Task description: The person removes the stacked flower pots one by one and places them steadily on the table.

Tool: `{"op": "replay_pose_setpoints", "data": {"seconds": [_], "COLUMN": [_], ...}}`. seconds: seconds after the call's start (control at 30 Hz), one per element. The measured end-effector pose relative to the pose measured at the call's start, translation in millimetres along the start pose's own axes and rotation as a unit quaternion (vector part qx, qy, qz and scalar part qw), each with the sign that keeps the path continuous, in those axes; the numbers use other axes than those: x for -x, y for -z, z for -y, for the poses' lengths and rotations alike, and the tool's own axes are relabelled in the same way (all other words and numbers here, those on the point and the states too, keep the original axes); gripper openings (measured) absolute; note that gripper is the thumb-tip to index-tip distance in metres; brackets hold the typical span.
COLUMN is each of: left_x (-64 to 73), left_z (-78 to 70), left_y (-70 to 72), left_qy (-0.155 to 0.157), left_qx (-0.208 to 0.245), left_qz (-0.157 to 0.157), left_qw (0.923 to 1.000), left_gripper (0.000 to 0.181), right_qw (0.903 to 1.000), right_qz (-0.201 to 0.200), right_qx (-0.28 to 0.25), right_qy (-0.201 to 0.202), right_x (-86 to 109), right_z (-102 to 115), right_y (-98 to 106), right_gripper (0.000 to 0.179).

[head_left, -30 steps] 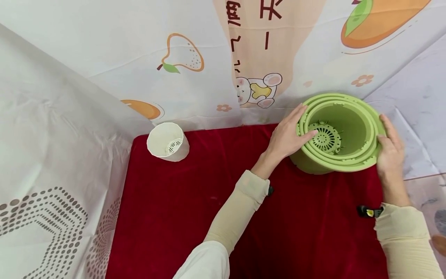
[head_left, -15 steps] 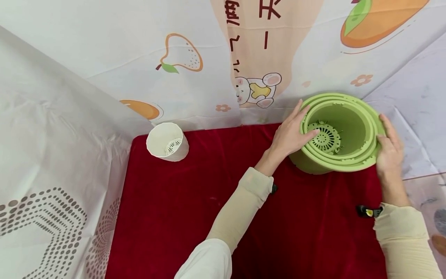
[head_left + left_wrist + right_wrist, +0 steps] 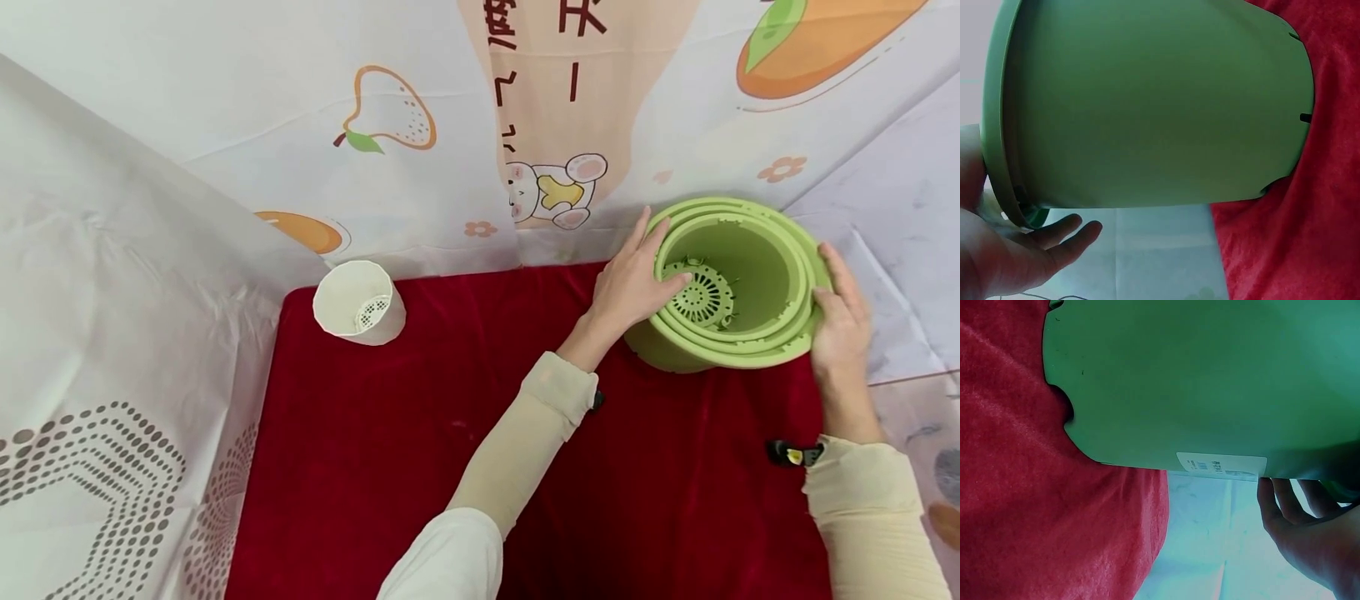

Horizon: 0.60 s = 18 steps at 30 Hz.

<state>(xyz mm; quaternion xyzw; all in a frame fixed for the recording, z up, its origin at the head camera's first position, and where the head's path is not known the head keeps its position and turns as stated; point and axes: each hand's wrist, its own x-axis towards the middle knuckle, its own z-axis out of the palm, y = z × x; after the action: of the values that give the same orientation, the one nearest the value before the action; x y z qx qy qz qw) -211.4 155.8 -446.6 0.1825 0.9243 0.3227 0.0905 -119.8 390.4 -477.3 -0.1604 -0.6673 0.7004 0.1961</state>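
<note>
Several nested green flowerpots (image 3: 761, 279) stand tilted at the back right of the red cloth. A round slotted insert (image 3: 701, 296) lies inside the innermost pot. My left hand (image 3: 632, 283) is at the left rim, its thumb over the edge and its fingers straight along the outside; in the left wrist view, the fingers (image 3: 1063, 244) extend past the rim. With my right hand (image 3: 840, 329) I hold the right rim, thumb on top and fingers outside. The right wrist view shows those fingers (image 3: 1288, 503) beside a white label (image 3: 1222, 464) on the outer pot.
A small white pot (image 3: 386, 323) with a perforated piece inside stands at the back left of the red cloth (image 3: 360, 433). Printed white sheeting (image 3: 450, 167) rises right behind the pots, and plain sheeting hangs on the left and right.
My left hand has shifted slightly to the right along the rim, its fingers spreading more. The right hand and the green flowerpots stay nearly still.
</note>
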Motion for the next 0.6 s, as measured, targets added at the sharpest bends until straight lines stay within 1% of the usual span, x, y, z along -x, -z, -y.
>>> {"op": "replay_pose_setpoints", "data": {"seconds": [0.03,0.13,0.27,0.47,0.6], "left_x": [-0.9,-3.1,-4.9,-6.9,-7.8], "left_z": [-1.2,-3.4,-4.2,-4.7,-4.8], "left_y": [-0.4,-1.7,-2.8,-3.7,-4.6], "left_qy": [0.004,0.014,0.02,0.021,0.019], "left_qx": [-0.001,0.004,0.008,-0.005,-0.003], "left_qz": [-0.001,-0.007,-0.017,-0.037,-0.045], "left_qw": [1.0,0.9999,0.9996,0.9991,0.9988], "left_gripper": [0.086,0.09,0.093,0.089,0.088], "right_qw": [1.0,0.9999,0.9996,0.9999,0.9998], "right_qz": [0.002,0.007,0.01,0.003,-0.001], "right_qx": [-0.004,0.009,0.028,-0.012,-0.012], "right_qy": [-0.001,-0.004,-0.002,0.003,0.016], "right_x": [0.0,0.2,0.5,0.4,0.8], "right_z": [0.0,-0.3,-1.0,-1.3,-1.9], "right_y": [0.2,0.7,1.1,0.1,0.2], "right_gripper": [0.05,0.049,0.049,0.05,0.05]}}
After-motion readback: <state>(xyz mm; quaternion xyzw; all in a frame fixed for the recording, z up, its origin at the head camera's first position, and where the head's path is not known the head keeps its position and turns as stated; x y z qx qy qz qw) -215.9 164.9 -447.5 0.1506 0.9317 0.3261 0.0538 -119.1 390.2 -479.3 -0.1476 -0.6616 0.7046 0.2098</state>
